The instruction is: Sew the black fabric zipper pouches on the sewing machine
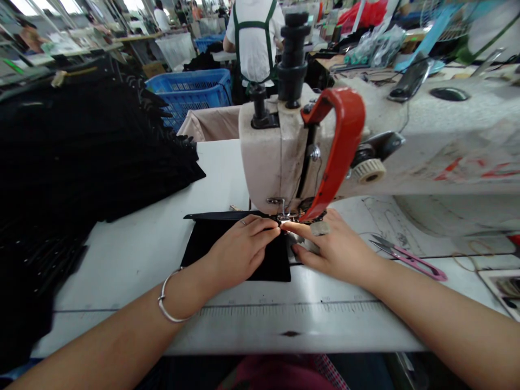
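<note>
A small black fabric piece (203,244) lies on the white sewing table (134,254), its right edge under the needle of a cream sewing machine (276,157) with a red guard (337,146). My left hand (239,249), with a ring and a silver bangle, rests on the fabric, its fingers pressed together and pinching the edge beside the presser foot (286,216). My right hand (333,246) lies to the right of the needle, forefinger stretched to meet the left fingertips at the fabric edge.
A big pile of black fabric (81,151) covers the table's left side. Pink thread snips (410,259) lie at the right. Blue crates (190,95) and a person in a white shirt (254,38) stand behind the machine.
</note>
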Tool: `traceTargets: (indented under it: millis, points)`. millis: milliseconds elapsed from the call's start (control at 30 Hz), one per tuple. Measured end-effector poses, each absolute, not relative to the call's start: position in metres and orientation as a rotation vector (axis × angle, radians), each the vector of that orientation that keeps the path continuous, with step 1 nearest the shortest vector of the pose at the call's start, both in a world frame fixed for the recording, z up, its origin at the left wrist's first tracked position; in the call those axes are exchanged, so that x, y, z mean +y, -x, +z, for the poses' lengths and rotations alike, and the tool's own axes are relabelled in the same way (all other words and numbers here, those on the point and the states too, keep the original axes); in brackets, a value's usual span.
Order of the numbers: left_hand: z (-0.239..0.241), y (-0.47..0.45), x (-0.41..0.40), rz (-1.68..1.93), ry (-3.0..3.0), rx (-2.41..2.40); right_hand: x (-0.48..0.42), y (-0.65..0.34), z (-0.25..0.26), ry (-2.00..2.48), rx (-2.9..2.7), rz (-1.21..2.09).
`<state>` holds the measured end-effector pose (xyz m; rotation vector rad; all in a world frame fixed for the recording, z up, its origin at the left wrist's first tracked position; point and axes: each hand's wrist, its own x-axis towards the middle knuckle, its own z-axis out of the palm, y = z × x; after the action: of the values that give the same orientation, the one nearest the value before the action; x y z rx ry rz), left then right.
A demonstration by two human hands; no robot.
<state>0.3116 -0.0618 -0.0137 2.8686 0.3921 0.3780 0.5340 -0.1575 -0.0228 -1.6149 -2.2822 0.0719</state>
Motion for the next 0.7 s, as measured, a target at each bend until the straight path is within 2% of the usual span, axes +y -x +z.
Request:
traceTargets:
  millis: [467,700]
  points:
    - [-0.018,-0.311,-0.057,0.427,-2.843,0.366,-0.157,-0.536,-0.02,1.508,-2.225,0.131]
    - [-0.017,-0.311,-0.056,0.422,-2.871,0.36,-0.15,-0.547,-0.021,1.65,-1.554,-0.071]
